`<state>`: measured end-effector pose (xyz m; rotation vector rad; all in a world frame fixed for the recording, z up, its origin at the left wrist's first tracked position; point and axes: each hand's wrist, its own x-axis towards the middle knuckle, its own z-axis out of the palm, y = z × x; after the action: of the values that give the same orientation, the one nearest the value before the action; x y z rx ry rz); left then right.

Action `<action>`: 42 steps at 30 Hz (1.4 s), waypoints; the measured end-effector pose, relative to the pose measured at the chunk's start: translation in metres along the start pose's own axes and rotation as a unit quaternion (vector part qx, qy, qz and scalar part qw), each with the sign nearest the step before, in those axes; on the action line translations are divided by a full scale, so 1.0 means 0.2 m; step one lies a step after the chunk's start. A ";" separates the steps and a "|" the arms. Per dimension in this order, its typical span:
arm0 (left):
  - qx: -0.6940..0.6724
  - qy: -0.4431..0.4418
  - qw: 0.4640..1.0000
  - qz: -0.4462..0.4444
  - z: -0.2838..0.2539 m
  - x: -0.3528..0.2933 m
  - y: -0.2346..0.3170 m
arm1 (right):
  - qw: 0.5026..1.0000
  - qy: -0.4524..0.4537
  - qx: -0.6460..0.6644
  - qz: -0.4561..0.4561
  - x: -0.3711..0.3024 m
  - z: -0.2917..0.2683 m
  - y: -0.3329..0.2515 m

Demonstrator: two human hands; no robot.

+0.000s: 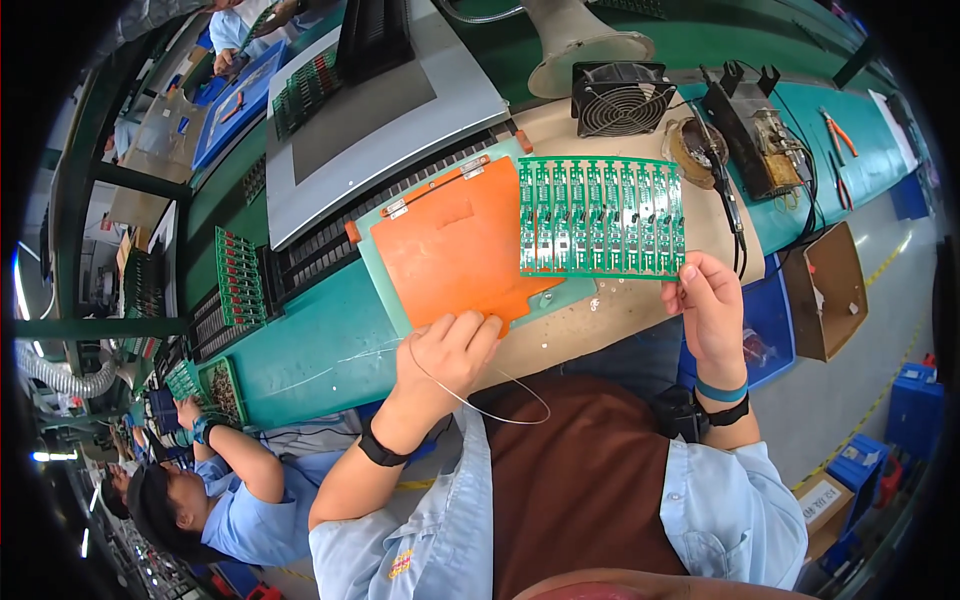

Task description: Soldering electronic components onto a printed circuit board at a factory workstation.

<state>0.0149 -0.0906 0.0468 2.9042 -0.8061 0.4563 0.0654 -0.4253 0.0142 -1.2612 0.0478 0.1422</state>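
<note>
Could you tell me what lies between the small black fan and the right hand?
In the head view, the green circuit-board panel, pinched by the right hand, lies between it and the fan.

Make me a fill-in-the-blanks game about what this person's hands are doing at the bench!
1. The right hand holds up a ____ circuit board panel.
2. The left hand rests on the edge of the ____ mat.
3. A black ____ with a round grille stands behind the panel.

Missing words: green; orange; fan

Left hand (452, 350) curled knuckles-up with bent wrist; right hand (708, 305) raised, fingers pinched closed.
</note>
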 end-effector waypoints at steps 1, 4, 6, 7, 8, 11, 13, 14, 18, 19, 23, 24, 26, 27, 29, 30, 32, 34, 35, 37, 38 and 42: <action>0.003 0.006 1.000 0.003 0.01 0.00 0.01 | 1.000 0.000 0.003 0.001 -0.01 0.00 0.00; 0.012 0.029 0.999 -0.012 0.01 -0.01 0.06 | 1.000 0.009 0.012 -0.014 -0.04 -0.01 -0.01; 0.016 0.061 0.997 -0.045 0.00 0.00 0.09 | 0.999 0.017 0.016 -0.022 -0.05 -0.03 -0.01; 0.017 0.060 0.997 -0.044 -0.03 0.00 0.10 | 0.999 0.020 0.026 -0.037 -0.07 -0.05 -0.01; 0.018 0.078 0.996 -0.049 -0.08 0.02 0.11 | 0.998 0.023 0.035 -0.053 -0.08 -0.07 -0.01; 0.019 0.115 0.991 -0.061 -0.25 0.07 0.09 | 0.995 0.038 0.051 -0.079 -0.11 -0.12 -0.03; 0.018 0.157 0.984 -0.085 -0.35 0.13 0.04 | 0.991 0.057 0.064 -0.101 -0.14 -0.16 -0.04; 0.031 0.172 0.980 -0.093 -0.39 0.15 0.00 | 0.992 0.057 0.061 -0.099 -0.15 -0.18 -0.05; 0.077 0.222 0.963 -0.131 -0.47 0.28 -0.22 | 0.992 0.069 0.040 -0.094 -0.17 -0.22 -0.04; 0.107 0.222 0.959 -0.135 -0.50 0.30 -0.27 | 0.994 0.056 0.034 -0.082 -0.18 -0.21 -0.04; 0.067 0.228 0.956 -0.171 -0.49 0.35 -0.43 | 0.999 0.026 0.003 -0.042 -0.17 -0.13 -0.04; 0.045 0.231 0.956 -0.175 -0.49 0.35 -0.47 | 1.000 0.012 -0.008 -0.025 -0.15 -0.08 -0.04; -0.001 0.238 0.954 -0.185 -0.47 0.36 -0.52 | 1.000 -0.004 -0.024 -0.002 -0.11 0.01 -0.02; -0.004 0.236 0.953 -0.189 -0.46 0.36 -0.55 | 0.999 -0.024 -0.033 0.017 -0.08 0.06 0.00; -0.004 0.247 0.955 -0.164 -0.45 0.36 -0.60 | 0.995 -0.066 -0.051 0.056 -0.01 0.16 0.04; -0.004 0.253 0.955 -0.152 -0.43 0.35 -0.64 | 0.994 -0.067 -0.056 0.059 0.02 0.21 0.05; -0.012 0.250 0.954 -0.167 -0.42 0.35 -0.68 | 0.989 -0.106 -0.074 0.075 0.09 0.33 0.07; -0.021 0.245 0.951 -0.185 -0.41 0.33 -0.70 | 0.983 -0.134 -0.091 0.087 0.12 0.42 0.09; -0.023 0.250 0.948 -0.196 -0.40 0.33 -0.70 | 0.981 -0.135 -0.105 0.091 0.13 0.45 0.10; -0.061 0.260 0.946 -0.183 -0.39 0.33 -0.71 | 0.977 -0.135 -0.132 0.097 0.16 0.49 0.12; -0.079 0.265 0.945 -0.175 -0.38 0.33 -0.71 | 0.975 -0.140 -0.140 0.099 0.17 0.51 0.12; -0.138 0.247 0.928 -0.242 -0.48 0.39 -0.60 | 0.973 -0.136 -0.155 0.108 0.18 0.55 0.13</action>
<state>0.1158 -0.0102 0.1618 2.4291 -0.0651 0.8752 0.0939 -0.3102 0.0187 -1.5369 -0.0770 0.5250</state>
